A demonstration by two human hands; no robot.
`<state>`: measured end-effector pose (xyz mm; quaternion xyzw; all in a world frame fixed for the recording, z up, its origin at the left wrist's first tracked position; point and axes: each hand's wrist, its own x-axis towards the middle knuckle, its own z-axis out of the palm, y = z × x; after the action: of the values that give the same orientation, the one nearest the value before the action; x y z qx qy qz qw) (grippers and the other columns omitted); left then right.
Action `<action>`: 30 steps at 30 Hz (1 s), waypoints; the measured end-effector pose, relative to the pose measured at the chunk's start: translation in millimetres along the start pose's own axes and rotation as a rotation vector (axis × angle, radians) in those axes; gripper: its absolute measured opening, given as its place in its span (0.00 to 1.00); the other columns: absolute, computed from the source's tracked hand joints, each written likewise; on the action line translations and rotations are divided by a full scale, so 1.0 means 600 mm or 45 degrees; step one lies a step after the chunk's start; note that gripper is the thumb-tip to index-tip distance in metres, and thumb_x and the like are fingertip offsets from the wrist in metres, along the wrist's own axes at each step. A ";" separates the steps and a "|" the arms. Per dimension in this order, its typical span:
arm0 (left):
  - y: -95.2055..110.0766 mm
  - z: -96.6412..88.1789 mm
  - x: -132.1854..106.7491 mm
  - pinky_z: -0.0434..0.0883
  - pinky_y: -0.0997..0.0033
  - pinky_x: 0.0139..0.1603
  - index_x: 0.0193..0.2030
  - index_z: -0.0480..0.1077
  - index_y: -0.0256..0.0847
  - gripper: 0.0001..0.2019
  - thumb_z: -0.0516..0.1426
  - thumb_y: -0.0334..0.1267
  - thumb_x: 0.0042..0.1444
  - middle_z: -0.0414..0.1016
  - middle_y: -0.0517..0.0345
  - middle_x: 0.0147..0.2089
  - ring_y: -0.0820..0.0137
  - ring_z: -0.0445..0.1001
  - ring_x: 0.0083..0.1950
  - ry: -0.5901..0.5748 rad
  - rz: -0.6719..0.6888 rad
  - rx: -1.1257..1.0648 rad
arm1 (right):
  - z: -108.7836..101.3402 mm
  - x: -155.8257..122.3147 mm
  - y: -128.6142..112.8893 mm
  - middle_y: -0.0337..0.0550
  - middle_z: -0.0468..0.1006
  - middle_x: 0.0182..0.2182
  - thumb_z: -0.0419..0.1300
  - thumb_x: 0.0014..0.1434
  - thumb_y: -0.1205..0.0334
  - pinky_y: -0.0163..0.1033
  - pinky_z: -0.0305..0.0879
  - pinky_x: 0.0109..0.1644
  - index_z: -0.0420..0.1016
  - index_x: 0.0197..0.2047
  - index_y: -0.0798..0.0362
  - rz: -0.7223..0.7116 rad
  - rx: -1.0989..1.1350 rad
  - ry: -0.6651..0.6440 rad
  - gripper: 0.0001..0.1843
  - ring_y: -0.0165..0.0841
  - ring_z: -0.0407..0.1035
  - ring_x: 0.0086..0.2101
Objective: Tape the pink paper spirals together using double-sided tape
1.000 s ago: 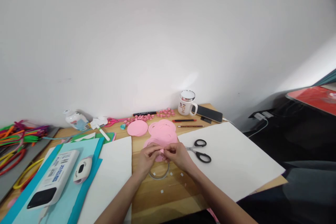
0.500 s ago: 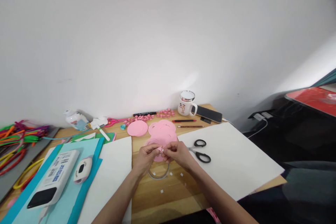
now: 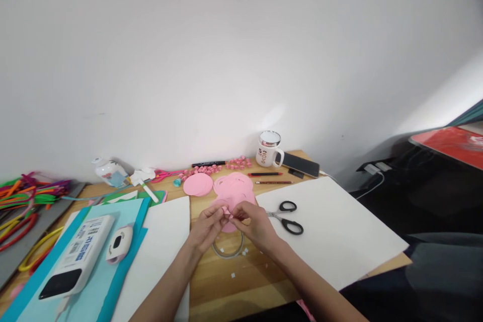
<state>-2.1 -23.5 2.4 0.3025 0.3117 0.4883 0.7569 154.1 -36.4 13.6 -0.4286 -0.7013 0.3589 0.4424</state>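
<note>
My left hand [image 3: 207,226] is closed, pinching a small pink paper piece [image 3: 225,210] between thumb and fingertips. My right hand [image 3: 254,224] meets it from the right; its closed fingertips also grip the same paper. The fingers partly hide the piece. Behind the hands lies an overlapping pile of pink paper circles [image 3: 236,186], beside a neater stack of pink circles [image 3: 198,184]. Just below the hands a roll of tape [image 3: 228,255] rests flat on the wooden table [image 3: 241,292], with several tiny white squares [image 3: 233,275] scattered around it.
Black-handled scissors [image 3: 290,216] lie on white paper [image 3: 339,226] at right. A mug [image 3: 269,148], a phone [image 3: 300,164] and small pink folded pieces [image 3: 204,170] stand along the wall. To the left are a white device [image 3: 83,251] on blue sheets and colourful pipe cleaners [image 3: 33,193].
My left hand has turned slightly, and my right fingertips have shifted a little left on the pink paper. A white square right of the tape roll now lies closer to the roll.
</note>
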 end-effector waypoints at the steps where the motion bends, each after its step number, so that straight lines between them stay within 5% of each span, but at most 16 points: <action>1: 0.000 0.001 0.000 0.67 0.71 0.39 0.31 0.75 0.33 0.09 0.65 0.35 0.42 0.74 0.53 0.29 0.72 0.71 0.33 -0.009 -0.001 0.011 | 0.001 0.000 -0.001 0.42 0.73 0.28 0.56 0.53 0.63 0.35 0.65 0.34 0.69 0.31 0.51 -0.045 -0.057 0.013 0.03 0.31 0.68 0.30; 12: -0.002 0.002 -0.002 0.65 0.69 0.42 0.33 0.76 0.33 0.06 0.62 0.33 0.47 0.75 0.52 0.33 0.70 0.70 0.36 -0.059 0.012 0.043 | 0.001 0.003 -0.013 0.42 0.72 0.29 0.53 0.57 0.68 0.32 0.64 0.32 0.69 0.31 0.53 -0.294 -0.295 0.129 0.05 0.29 0.67 0.28; 30: -0.002 0.009 -0.005 0.64 0.68 0.41 0.31 0.75 0.33 0.06 0.62 0.34 0.46 0.74 0.52 0.31 0.70 0.69 0.36 -0.062 0.012 0.069 | 0.012 -0.002 0.003 0.41 0.71 0.31 0.53 0.57 0.68 0.31 0.64 0.32 0.68 0.32 0.52 -0.323 -0.465 0.117 0.05 0.27 0.67 0.28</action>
<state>1.8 -27.4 5.4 0.3361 0.3048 0.4757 0.7535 148.3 -37.8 9.0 -0.4258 -0.7820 0.1474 0.4306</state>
